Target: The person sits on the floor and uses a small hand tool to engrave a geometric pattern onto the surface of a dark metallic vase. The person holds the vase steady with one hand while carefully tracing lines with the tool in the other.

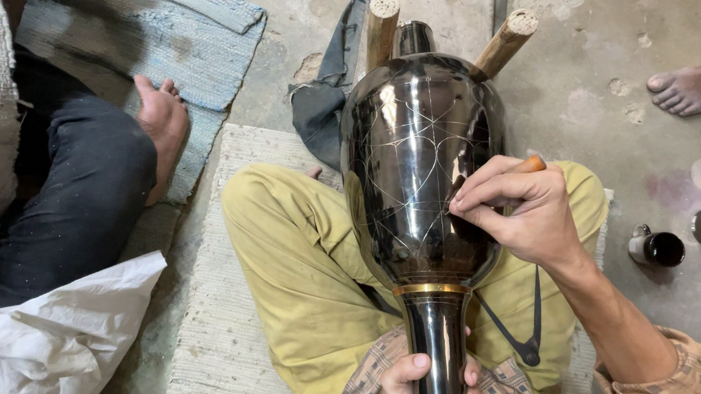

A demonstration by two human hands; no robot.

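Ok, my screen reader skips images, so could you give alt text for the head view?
A seated person's right hand presses a wooden-handled tool to a shiny dark vase, while the left hand grips its neck.

Stained concrete floor [605,23], pale woven mat [224,328], blue rug [170,32], dim light

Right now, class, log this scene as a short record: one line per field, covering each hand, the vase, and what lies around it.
Left hand: grips the vase's narrow neck, near the bottom edge of the view.
Right hand: pinches a wooden-handled tool, its tip at the vase body.
Vase: dark, glossy metal, thin scratched lines, a brass band at the neck; lies over the lap.
Support: two wooden pegs flank its far end.
Nearby: compass on lap, small cup on floor, another person's foot.
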